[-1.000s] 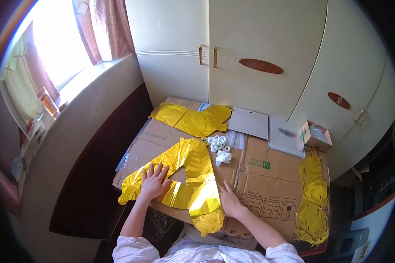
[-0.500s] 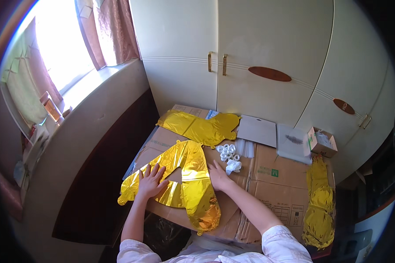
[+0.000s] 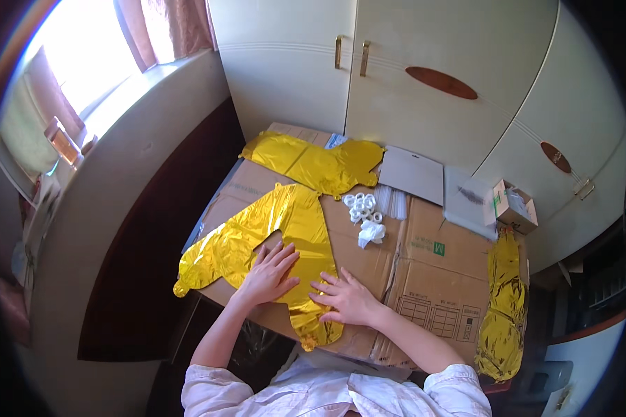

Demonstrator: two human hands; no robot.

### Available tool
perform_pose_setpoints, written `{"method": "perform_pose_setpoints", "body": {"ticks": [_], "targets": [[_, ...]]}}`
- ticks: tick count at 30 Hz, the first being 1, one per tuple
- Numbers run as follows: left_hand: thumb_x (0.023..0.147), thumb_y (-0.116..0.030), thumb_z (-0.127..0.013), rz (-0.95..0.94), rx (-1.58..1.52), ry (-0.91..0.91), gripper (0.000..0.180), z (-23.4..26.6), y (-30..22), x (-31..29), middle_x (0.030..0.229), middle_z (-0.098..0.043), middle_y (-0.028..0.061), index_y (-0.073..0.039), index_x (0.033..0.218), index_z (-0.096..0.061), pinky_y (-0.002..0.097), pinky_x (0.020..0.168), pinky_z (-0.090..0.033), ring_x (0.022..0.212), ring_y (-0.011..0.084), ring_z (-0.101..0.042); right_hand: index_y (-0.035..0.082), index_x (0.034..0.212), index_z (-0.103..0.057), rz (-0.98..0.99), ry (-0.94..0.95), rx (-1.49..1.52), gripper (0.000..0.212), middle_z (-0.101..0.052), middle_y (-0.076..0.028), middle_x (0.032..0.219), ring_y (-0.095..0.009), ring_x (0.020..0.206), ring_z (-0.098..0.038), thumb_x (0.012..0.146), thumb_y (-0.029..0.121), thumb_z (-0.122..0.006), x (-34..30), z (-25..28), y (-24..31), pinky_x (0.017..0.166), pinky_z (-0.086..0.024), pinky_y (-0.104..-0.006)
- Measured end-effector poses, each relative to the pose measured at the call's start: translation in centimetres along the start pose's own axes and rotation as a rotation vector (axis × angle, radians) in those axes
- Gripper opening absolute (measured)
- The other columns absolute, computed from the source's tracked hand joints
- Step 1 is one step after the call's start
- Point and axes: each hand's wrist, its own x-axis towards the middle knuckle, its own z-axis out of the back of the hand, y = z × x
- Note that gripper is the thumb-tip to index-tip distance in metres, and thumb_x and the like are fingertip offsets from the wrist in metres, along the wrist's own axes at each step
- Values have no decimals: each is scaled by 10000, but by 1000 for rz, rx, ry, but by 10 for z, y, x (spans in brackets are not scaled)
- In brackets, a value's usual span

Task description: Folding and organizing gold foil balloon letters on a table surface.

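Observation:
A flat, shiny gold foil balloon [image 3: 306, 229] with a small opening near its middle lies on the cardboard. My left hand [image 3: 268, 274] rests palm down on it just below that opening, fingers stretched out. On the balloon's lower right leg lies my right hand [image 3: 346, 299], its fingers spread flat. Neither hand grips anything. Behind is a second gold foil balloon [image 3: 306, 158], also flat. A third, narrow and crinkled gold foil balloon [image 3: 502, 306] lies along the right edge.
Brown cardboard [image 3: 431, 278] covers the table. White tape-like rings [image 3: 360, 205], a crumpled white piece [image 3: 371, 234] and clear strips [image 3: 392, 201] lie right of the balloon. Beyond are a grey flat sheet [image 3: 412, 174], a clear plastic sheet [image 3: 469, 201] and a small open box [image 3: 515, 207].
My left hand has slid right across the balloon. My right hand has come from its right edge onto the lower leg. The view has tilted down, so the table sits higher.

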Motion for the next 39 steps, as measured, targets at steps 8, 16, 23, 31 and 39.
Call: {"method": "perform_pose_setpoints", "body": {"ticks": [8, 16, 23, 31, 39], "targets": [[773, -321, -691, -52, -634, 162, 606, 30, -24, -34, 1254, -516, 155, -51, 1272, -476, 407, 993, -384, 1237, 291, -447, 120, 847, -701, -151, -238, 476, 318, -681, -34, 886, -222, 1007, -596, 828, 424, -610, 21, -7, -14, 983, -343, -439], [792, 78, -534, 370, -919, -124, 371, -27, -1, -40, 880, -644, 51, -19, 1150, -544, 230, 662, -486, 766, 79, -610, 75, 949, -634, -90, -461, 480, 332, -630, -86, 970, -258, 1001, -556, 866, 391, -578, 48, 17, -8, 940, -355, -416], [802, 58, -590, 328, -1210, -843, 104, 12, 12, -22, 773, -604, -11, -39, 834, -571, 205, 644, -447, 737, 52, -557, 37, 1105, -515, -217, -429, 320, 358, -536, -142, 1137, -321, 1071, -500, 844, 269, -595, 41, -11, -5, 913, -400, -402], [913, -226, -584, 519, -1040, -1152, 196, 49, 74, -72, 818, -601, -22, -34, 939, -606, 191, 572, -411, 687, 45, -534, 114, 1358, -402, -138, -40, -37, 630, -346, -158, 1418, -362, 1336, -257, 871, 510, -460, 67, -14, -7, 1105, -190, -460], [911, -356, -563, 911, -949, -1440, 354, 112, 136, -153, 938, -642, 37, -65, 1112, -550, 211, 557, -450, 720, 144, -640, 195, 1426, -304, -209, 80, -124, 671, -255, -121, 1484, -367, 1384, -145, 881, 579, -368, 65, -10, 1, 1114, -87, -528]]}}
